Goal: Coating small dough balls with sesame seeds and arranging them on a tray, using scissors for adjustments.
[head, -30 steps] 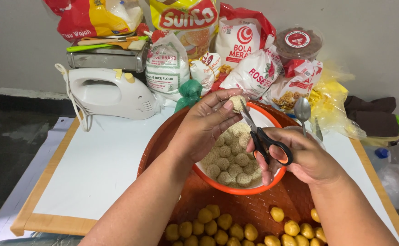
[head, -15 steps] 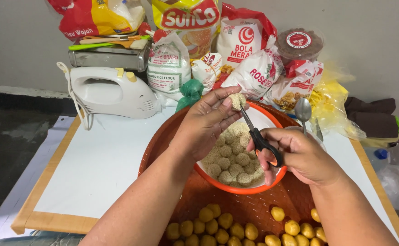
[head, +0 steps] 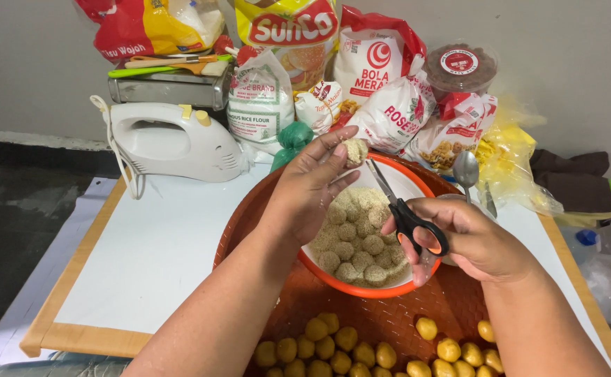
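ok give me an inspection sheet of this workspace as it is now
surface: white board with wooden edge, under an orange tray.
job's things: crumb-coated ball; bowl of coated balls; yellow balls on tray.
clutter: hand mixer, flour bags, spoon.
grippers: left hand pinches the ball; right hand holds black scissors, blades pointing towards the ball.
cables: mixer cord looped.
surroundings: grey wall, dark floor.

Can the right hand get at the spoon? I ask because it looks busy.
Probably not freely: the right hand holds scissors, so its fingers are occupied. The spoon stands just beyond it with nothing in between.
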